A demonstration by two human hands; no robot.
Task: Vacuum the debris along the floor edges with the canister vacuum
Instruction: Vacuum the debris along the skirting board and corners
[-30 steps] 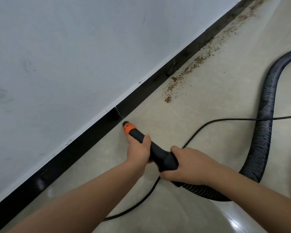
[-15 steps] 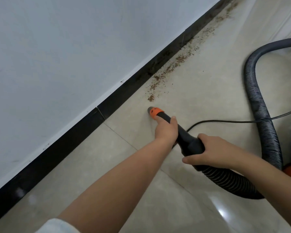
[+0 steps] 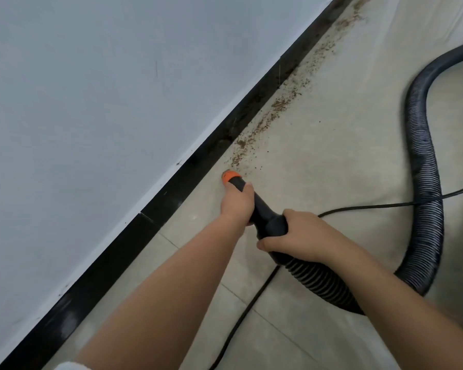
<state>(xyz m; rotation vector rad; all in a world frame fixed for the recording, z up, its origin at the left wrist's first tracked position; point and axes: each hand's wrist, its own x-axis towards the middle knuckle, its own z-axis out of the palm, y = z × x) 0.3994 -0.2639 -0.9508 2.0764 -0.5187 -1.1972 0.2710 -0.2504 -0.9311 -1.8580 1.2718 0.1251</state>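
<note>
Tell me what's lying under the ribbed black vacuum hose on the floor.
A thin black power cord runs beneath the ribbed black vacuum hose at its right side, over pale floor tiles. Where the cord passes under the hose it is covered.

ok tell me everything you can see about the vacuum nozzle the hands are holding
The vacuum nozzle is a slim black tube, plastic by the look, with an orange tip that widens back into a black handle joined to the ribbed hose. It slants down toward the black baseboard, its tip at or just above the floor at the near end of the brown debris. The left hand grips it near the tip; the right hand grips the wide end.
</note>
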